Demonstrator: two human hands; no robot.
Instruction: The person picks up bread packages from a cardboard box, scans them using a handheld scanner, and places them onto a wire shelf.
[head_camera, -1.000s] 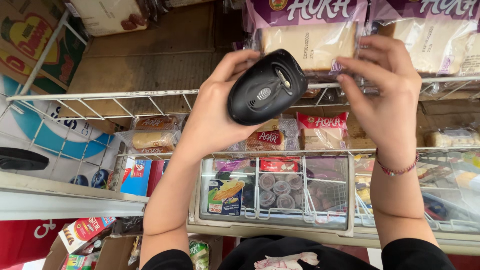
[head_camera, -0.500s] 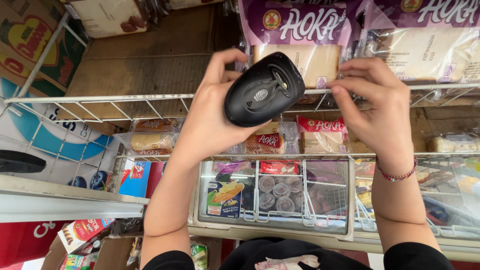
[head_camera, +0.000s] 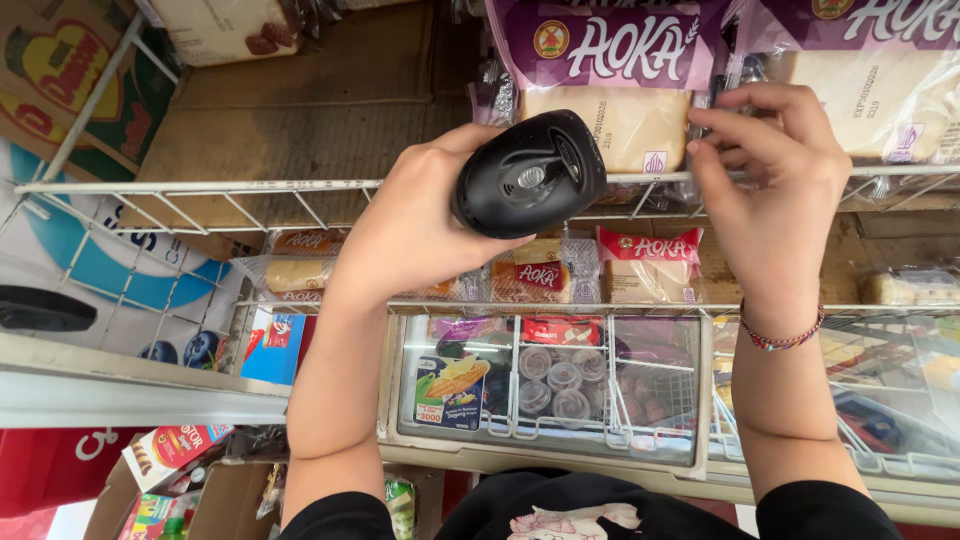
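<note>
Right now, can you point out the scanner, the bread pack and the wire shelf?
scanner (head_camera: 528, 175), head view, middle of its black top.
bread pack (head_camera: 610, 70), head view, purple band of the wrapper.
wire shelf (head_camera: 200, 187), head view, bare white front rail.

We see even, bright daylight, soft shadows, glare on the bread wrappers (head_camera: 640, 60), sharp focus throughout, and wide-angle bending at edges.

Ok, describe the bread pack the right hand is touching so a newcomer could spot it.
Start at the top white wire shelf. Two purple-topped bread packs lie there; it is the left one, beside the black scanner, with the right hand's fingers pinching its clear lower corner.
</note>
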